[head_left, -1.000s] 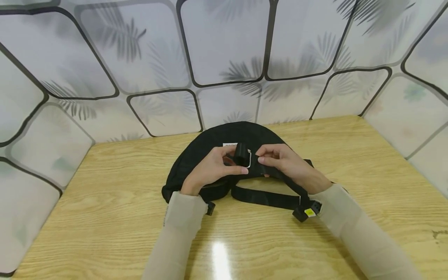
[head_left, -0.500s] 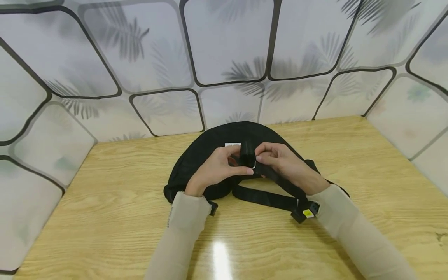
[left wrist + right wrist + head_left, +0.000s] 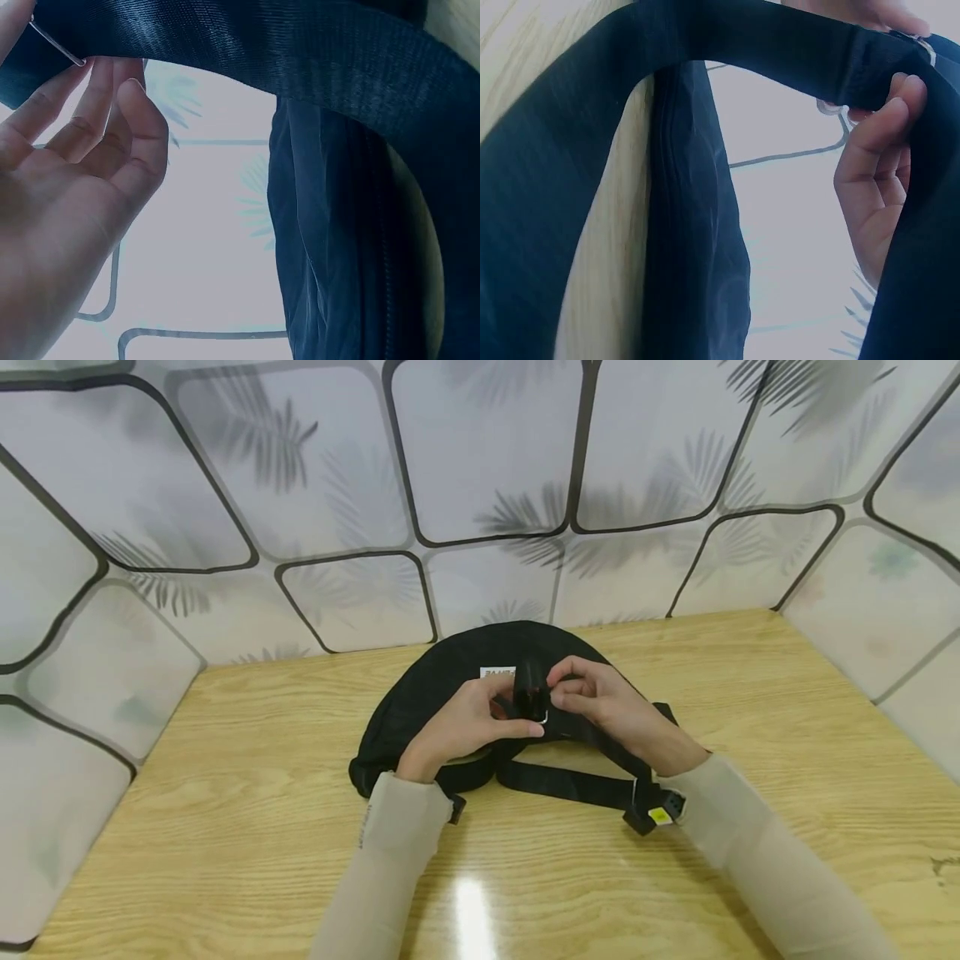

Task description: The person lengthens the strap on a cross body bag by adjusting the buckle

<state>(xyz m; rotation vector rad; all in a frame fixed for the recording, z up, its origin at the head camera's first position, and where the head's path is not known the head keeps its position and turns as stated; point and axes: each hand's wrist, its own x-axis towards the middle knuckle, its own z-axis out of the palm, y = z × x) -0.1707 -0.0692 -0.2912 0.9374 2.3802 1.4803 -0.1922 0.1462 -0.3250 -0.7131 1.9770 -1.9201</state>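
Observation:
A black crescent-shaped bag (image 3: 427,693) with a white label (image 3: 495,672) lies on the table in the head view. Above it, my left hand (image 3: 471,722) pinches its webbing strap beside a metal ring (image 3: 58,43), thumb in front and fingers behind. A loop of strap (image 3: 530,681) stands up between the two hands. My right hand (image 3: 611,708) pinches the strap just right of that loop with thumb and forefinger. In the right wrist view, the right hand (image 3: 877,169) has its fingertips on the webbing (image 3: 780,45) close to the ring.
A lower run of strap (image 3: 570,782) curves along the table towards the right sleeve. Near each cuff sits a small black wrist device, the right one (image 3: 651,814) with a yellow mark. A patterned wall (image 3: 487,468) rises behind the wooden table (image 3: 225,827).
The standing strap loop has shifted slightly right and turned, covering more of the metal ring. My right hand has risen a little beside it; the bag lies as before.

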